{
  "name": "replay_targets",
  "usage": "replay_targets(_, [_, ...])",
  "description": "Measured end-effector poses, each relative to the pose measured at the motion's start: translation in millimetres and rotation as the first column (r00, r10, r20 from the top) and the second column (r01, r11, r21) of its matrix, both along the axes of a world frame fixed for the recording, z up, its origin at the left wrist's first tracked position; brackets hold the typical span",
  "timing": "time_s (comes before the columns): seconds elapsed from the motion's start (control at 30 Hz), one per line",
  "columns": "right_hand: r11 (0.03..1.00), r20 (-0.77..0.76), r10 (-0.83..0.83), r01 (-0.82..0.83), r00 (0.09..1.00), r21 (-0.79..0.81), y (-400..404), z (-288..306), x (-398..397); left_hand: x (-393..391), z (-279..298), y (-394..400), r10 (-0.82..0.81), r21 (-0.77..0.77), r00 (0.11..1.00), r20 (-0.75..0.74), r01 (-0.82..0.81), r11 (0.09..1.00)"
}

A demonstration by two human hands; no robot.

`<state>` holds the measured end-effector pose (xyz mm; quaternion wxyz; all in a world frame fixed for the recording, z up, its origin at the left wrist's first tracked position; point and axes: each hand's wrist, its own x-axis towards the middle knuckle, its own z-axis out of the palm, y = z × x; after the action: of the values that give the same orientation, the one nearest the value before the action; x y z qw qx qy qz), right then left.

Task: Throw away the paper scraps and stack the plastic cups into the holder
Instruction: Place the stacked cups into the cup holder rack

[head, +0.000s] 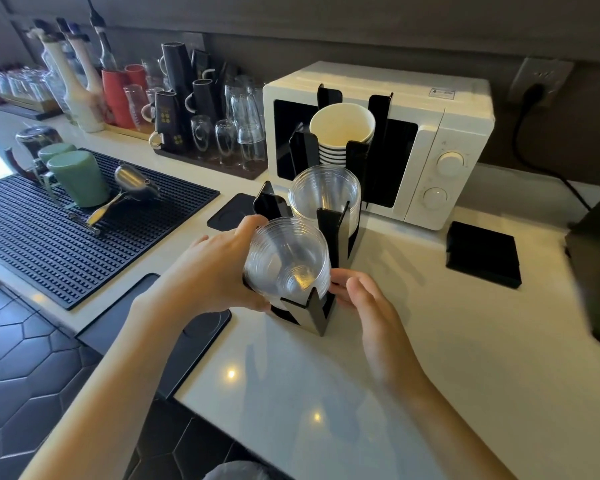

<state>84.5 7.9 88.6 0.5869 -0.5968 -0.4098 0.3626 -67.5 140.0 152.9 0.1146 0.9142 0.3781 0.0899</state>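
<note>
The left hand [219, 268] wraps around the near stack of clear plastic cups [288, 261] from nine o'clock; the right hand [368, 306], fingers curled, touches the stack's lower side at three o'clock. The stack sits in the nearest bay of the black holder [329, 223]. At twelve o'clock stand a second clear stack [323, 192], then paper cups [340, 129]: three stacks in all. Pale countertop [430, 341], white microwave [430, 140] behind, black ribbed mat [49, 230] at ten o'clock with two green cups [77, 178].
</note>
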Motion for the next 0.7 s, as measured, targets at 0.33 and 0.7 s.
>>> replay_targets(0.33, [0.998,-0.029,-0.063,0.064,0.998,0.029,2.8,-1.4,4.7,-0.5,-0.6,-1.9,-0.023,0.012,0.999,0.028,0.023,1.0])
replay_targets(0.7, [0.996,-0.067,-0.057,0.062,0.996,0.064,7.4,-4.7,0.9,-2.2,-7.1,-5.8,0.013,0.088,0.988,0.154,-0.026,0.996])
